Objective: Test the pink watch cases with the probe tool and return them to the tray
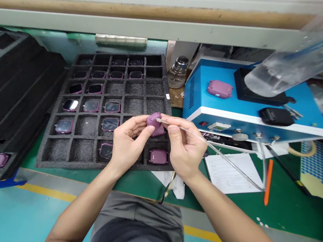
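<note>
A small purple watch case (153,120) is pinched between the thumb and fingers of my left hand (131,139), above the black foam tray (84,155). My right hand (185,146) is closed on a thin clear tube (219,153), whose pale tip meets the side of the case. Directly beneath the held case, another purple piece is partly hidden by my fingers. One more purple case (158,156) lies in a tray compartment just below my hands. Purple-rimmed watch faces (91,105) fill several compartments on the left.
At the right stands a blue machine (194,95) with a purple case (219,88) and a black case (276,116) on top. A glass bottle (177,73) is behind the tray. Paper (235,172) and an orange stick (268,182) lie right. Stacked foam trays (13,89) rise left.
</note>
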Action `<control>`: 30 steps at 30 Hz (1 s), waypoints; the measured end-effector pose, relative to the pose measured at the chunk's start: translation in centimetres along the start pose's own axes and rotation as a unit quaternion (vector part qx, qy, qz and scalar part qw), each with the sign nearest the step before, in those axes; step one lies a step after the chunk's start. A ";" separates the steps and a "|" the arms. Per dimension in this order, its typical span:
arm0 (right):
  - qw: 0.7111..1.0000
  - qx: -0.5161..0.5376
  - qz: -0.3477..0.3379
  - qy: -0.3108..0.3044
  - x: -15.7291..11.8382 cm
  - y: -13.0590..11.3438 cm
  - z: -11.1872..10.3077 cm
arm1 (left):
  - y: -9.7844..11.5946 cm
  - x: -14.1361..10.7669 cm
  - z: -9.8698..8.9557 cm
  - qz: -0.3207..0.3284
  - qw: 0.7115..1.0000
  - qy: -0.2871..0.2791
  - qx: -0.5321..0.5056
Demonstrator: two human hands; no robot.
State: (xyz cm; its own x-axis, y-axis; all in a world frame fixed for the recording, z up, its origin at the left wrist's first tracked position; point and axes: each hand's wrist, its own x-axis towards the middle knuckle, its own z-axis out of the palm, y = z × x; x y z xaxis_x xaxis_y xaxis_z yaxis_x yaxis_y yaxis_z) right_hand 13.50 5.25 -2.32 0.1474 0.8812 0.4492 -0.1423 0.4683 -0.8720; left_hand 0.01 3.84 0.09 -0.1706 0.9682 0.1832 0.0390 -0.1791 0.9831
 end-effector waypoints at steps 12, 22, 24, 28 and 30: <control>1.000 -0.002 -0.023 -0.009 0.5 0.0 0.1 | -0.5 0.3 -0.2 0.020 1.000 0.007 0.006; 1.000 -0.008 -0.020 -0.009 0.7 0.0 0.0 | -0.3 0.5 0.0 0.018 0.999 0.018 0.026; 1.000 0.002 -0.023 -0.012 0.7 0.0 0.0 | -0.3 0.6 -0.1 0.019 0.999 0.016 0.025; 1.000 0.005 -0.025 -0.012 0.7 0.0 0.1 | -0.4 0.5 -0.1 0.020 0.999 0.013 0.027; 1.000 -0.003 -0.023 -0.011 0.7 0.0 0.1 | -0.4 0.5 -0.1 0.021 0.999 0.014 0.028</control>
State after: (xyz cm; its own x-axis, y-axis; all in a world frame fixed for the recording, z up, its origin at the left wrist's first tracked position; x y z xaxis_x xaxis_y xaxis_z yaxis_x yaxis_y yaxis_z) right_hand 13.52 5.86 -2.02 0.1320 0.8603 0.4923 -0.1293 0.5074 -0.8520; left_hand -0.19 4.40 -0.20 -0.1942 0.9548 0.2249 0.1023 -0.2083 0.9727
